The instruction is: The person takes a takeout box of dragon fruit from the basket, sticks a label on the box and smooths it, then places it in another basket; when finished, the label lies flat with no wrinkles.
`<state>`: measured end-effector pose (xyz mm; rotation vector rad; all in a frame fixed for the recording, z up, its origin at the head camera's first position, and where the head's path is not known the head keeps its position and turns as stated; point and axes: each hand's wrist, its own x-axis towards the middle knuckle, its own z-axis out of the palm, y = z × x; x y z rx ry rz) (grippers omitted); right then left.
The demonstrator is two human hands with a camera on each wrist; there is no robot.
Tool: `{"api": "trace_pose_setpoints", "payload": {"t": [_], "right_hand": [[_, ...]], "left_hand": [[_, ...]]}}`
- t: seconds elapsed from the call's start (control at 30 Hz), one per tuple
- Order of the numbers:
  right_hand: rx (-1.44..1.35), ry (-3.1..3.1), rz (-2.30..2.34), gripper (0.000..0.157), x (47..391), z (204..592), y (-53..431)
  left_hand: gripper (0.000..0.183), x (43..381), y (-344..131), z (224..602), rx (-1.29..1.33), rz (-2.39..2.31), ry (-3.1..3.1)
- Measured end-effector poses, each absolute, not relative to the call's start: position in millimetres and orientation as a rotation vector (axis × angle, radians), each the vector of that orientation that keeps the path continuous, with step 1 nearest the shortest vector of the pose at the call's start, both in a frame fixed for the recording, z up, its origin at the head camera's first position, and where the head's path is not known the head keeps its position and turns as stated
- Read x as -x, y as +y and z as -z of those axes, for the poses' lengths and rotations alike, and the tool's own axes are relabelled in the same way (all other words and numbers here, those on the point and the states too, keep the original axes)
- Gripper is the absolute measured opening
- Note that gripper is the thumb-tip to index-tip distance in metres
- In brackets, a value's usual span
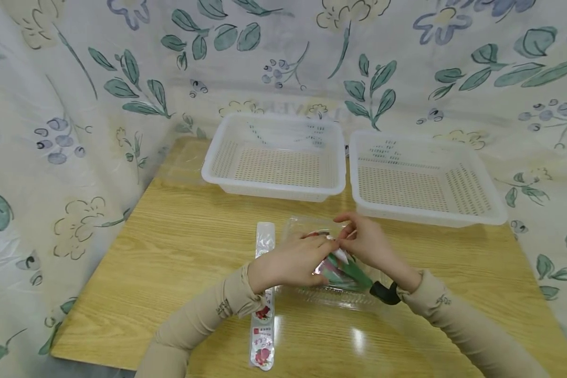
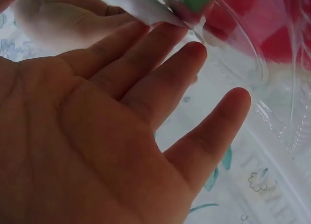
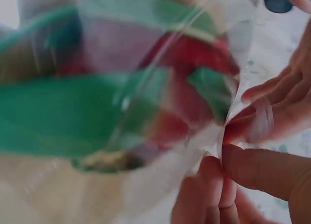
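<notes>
Evidently, the white flap [image 1: 341,255] lies between the two hands' fingertips, above the clear box [image 1: 340,303] on the bench [image 1: 193,226]. Beside it a green stem [image 1: 357,273] slants toward the right forearm, nearer the right hand [image 1: 370,244]. That hand's grip is together, thumb and finger pinching the flap's edge; the left hand [image 1: 295,257] touches it with straight, parted fingers.

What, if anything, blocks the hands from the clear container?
Nothing visible: the left hand and right hand are at the container, a white slip close to both; the printed strip lies left of it.
</notes>
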<state>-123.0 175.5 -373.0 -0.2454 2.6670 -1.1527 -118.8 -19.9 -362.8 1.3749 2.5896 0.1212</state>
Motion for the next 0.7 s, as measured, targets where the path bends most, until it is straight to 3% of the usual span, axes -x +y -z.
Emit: {"api": "trace_pose_setpoints", "payload": {"t": [0.13,0.37,0.57,0.7], "right_hand": [[0.354,2.834,0.884,0.033,121,371,169],[0.624,3.125,0.560,0.029,115,374,166],[1.033,3.028,0.618,0.037,101,376,171],[1.141,2.958,0.603,0.049,88,375,181]], "left_hand": [[0.064,117,-21,364,-1.387,-0.079,2.595],[0.059,113,-22,366,-1.402,-0.068,2.612],[0.053,109,-23,367,-1.417,-0.075,2.610],[0.055,104,-24,371,-1.412,-0.065,2.623]]}}
